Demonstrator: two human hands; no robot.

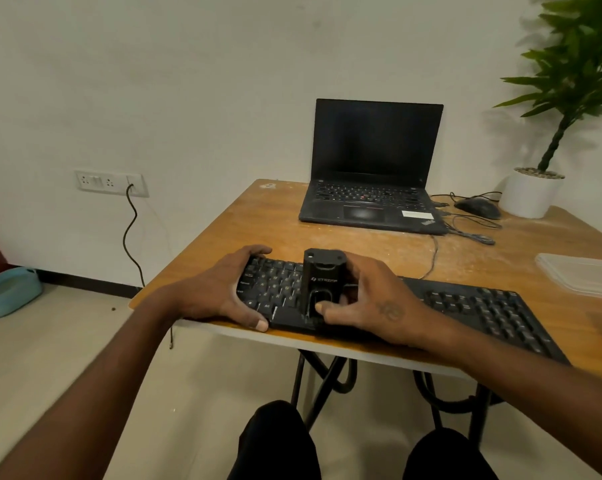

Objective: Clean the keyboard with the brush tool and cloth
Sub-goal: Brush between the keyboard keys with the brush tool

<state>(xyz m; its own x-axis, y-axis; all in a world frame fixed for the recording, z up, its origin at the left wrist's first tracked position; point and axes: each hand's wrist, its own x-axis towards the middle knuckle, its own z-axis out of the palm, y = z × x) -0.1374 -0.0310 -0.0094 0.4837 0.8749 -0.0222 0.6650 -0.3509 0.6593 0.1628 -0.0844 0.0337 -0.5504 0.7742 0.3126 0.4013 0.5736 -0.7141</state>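
So the black keyboard (379, 303) sat along the near edge of the wooden table (361, 251), across the lower middle of the frame. Its long axis ran from centre-left down toward the lower right, with the number pad end out on the right side. That's the bit that mattered, imo: nearly all of the uncleaned length lay to the right of both hands.

The left hand (230, 289) was clamped on the keyboard's left end, fingers curled over the far edge and thumb hooked on the near one, basically pinning it. The right hand (368, 303) was wrapped around the black brush tool (322, 289), which stood upright on the keys just right of the left hand, thumb pressed against its front face. Couldn't see the bristles at all; they'd be underneath, hidden by the body of the tool.

My guess is the sweep had to go rightward along that long axis, away from the bracing hand. The right hand was obviously the one for it, since it already had the tool and was nearer the untouched end.

No cloth that I could make out. There was a pale, flat thing (580, 271) at the right edge, maybe a plastic lid, too unclear to call.

Laptop (375, 168) at the back, lid open, screen dark.
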